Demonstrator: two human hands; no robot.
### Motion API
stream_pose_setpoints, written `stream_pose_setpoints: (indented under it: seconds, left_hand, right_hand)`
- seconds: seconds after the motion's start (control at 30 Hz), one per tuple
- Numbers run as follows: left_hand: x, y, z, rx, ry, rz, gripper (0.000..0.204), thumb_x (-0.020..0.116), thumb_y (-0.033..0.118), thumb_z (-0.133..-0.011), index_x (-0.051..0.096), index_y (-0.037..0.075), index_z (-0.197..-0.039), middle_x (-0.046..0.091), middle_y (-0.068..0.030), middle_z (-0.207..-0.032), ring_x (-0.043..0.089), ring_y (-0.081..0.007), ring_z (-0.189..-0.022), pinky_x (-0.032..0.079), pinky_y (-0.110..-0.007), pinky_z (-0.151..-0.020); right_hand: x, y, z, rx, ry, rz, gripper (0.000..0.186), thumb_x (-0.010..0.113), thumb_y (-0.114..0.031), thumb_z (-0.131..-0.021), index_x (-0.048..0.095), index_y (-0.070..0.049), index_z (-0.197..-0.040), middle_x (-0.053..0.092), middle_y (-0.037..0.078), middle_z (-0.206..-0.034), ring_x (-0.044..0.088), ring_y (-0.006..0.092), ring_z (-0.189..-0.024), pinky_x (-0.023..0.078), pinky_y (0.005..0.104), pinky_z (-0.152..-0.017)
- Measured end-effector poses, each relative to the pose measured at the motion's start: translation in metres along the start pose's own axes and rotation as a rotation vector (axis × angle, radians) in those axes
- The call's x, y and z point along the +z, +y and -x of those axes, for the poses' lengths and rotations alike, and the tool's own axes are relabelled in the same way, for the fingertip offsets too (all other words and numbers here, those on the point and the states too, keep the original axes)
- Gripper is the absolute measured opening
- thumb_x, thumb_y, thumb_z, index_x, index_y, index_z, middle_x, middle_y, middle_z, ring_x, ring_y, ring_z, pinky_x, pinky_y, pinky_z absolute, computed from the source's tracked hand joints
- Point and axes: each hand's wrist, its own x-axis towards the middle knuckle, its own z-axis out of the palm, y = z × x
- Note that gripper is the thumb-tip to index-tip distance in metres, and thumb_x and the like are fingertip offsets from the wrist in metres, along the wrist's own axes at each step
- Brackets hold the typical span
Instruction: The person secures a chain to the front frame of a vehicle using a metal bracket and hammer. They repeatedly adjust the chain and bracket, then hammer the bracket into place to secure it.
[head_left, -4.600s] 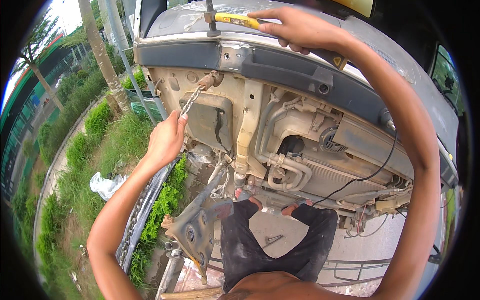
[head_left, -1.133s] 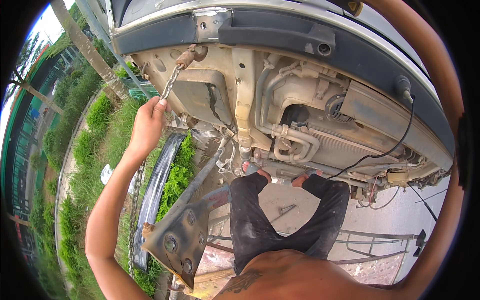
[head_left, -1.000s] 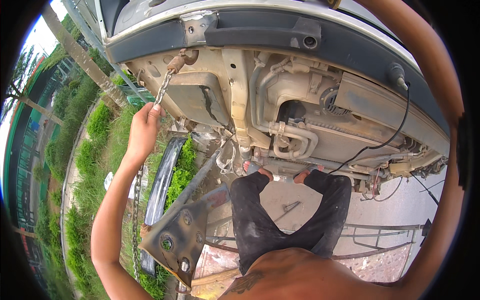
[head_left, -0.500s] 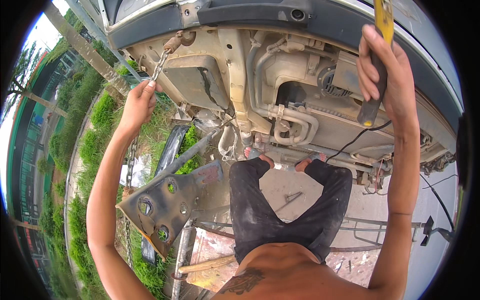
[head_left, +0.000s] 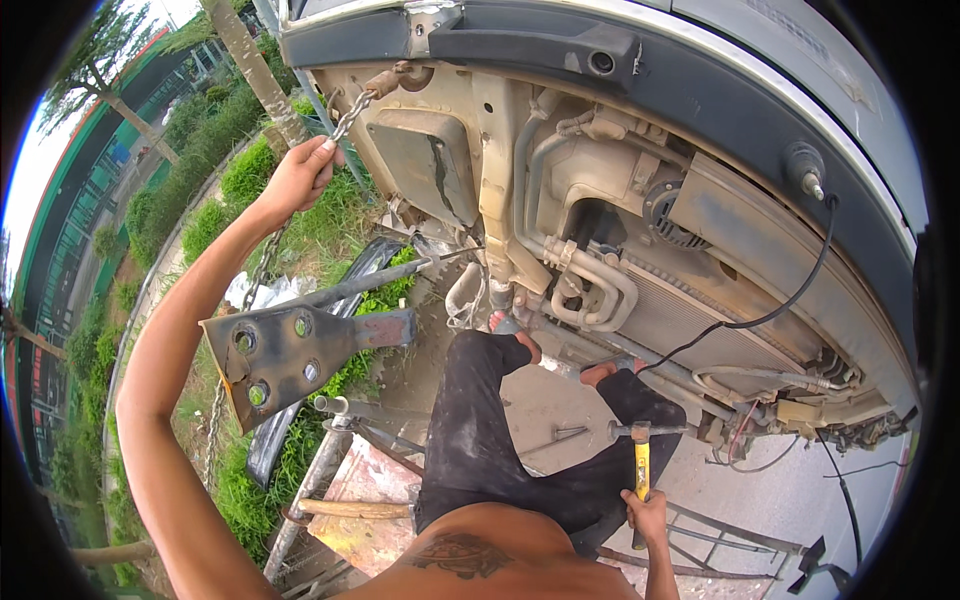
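My left hand (head_left: 300,175) is raised and grips a metal chain (head_left: 352,112) that runs up to a rusty hook on the stripped front of a vehicle (head_left: 620,200). My right hand (head_left: 645,515) is low beside my right leg and holds a hammer (head_left: 640,455) with a yellow and black handle, its head pointing up. Below the left arm hangs a grey steel bracket (head_left: 290,355) with several round holes, on a long rod.
My legs in black trousers (head_left: 500,440) stretch toward the vehicle, bare feet against its underside. Pipes, a radiator (head_left: 690,310) and a loose black cable (head_left: 780,300) are exposed. Grass (head_left: 250,190) and a black bumper part (head_left: 290,430) lie left; a metal frame lies on concrete.
My right hand with the hammer has dropped from up by the vehicle to beside my leg. The left hand stays on the chain. The steel bracket has swung up.
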Motion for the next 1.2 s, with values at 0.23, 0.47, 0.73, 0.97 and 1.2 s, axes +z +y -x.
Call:
stream_pose_setpoints:
  seconds: [0.23, 0.47, 0.73, 0.97, 1.2]
  left_hand:
    - [0.005, 0.002, 0.0, 0.062, 0.054, -0.084, 0.032, 0.038, 0.032, -0.109, 0.056, 0.008, -0.099, 0.036, 0.0056, -0.062, 0.03, -0.0057, -0.047, 0.025, -0.024, -0.042]
    - [0.017, -0.008, -0.008, 0.181, 0.17, -0.203, 0.034, 0.043, 0.031, -0.107, 0.06, 0.005, -0.094, 0.042, 0.0028, -0.064, 0.04, -0.0088, -0.058, 0.035, -0.028, -0.055]
    - [-0.003, -0.028, -0.002, 0.251, 0.173, -0.18, 0.033, 0.041, 0.03, -0.108, 0.059, 0.006, -0.095, 0.035, 0.0066, -0.06, 0.032, -0.0055, -0.051, 0.026, -0.025, -0.047]
    - [0.006, -0.028, -0.035, 0.218, 0.127, -0.118, 0.03, 0.045, 0.029, -0.107, 0.059, 0.002, -0.103, 0.045, -0.0031, -0.076, 0.041, -0.0133, -0.065, 0.033, -0.028, -0.06]
    - [-0.021, -0.045, -0.014, 0.177, 0.251, -0.22, 0.046, 0.054, 0.026, -0.103, 0.056, -0.011, -0.131, 0.06, -0.0298, -0.13, 0.06, -0.0365, -0.118, 0.044, -0.04, -0.103]
  right_hand:
    - [-0.001, 0.015, -0.031, -0.052, -0.112, -0.165, 0.041, 0.069, -0.017, -0.092, 0.051, -0.004, -0.057, 0.051, 0.009, -0.046, 0.048, 0.0204, -0.032, 0.038, 0.0337, -0.032]
    - [-0.002, 0.016, -0.035, -0.051, -0.114, -0.113, 0.041, 0.07, -0.019, -0.092, 0.052, -0.004, -0.059, 0.05, 0.009, -0.046, 0.047, 0.0214, -0.031, 0.039, 0.0345, -0.031]
    - [0.002, 0.006, -0.033, 0.016, -0.162, -0.139, 0.039, 0.071, -0.023, -0.092, 0.054, -0.003, -0.062, 0.051, 0.01, -0.047, 0.049, 0.0218, -0.032, 0.039, 0.0348, -0.032]
    - [-0.003, -0.019, -0.015, 0.04, -0.095, -0.121, 0.044, 0.073, -0.03, -0.091, 0.056, -0.002, -0.061, 0.055, 0.01, -0.049, 0.053, 0.0206, -0.035, 0.042, 0.0332, -0.036]
    - [-0.014, 0.005, -0.031, -0.028, -0.184, -0.058, 0.049, 0.07, -0.041, -0.09, 0.06, -0.001, -0.064, 0.059, 0.008, -0.054, 0.057, 0.018, -0.039, 0.045, 0.0327, -0.041]
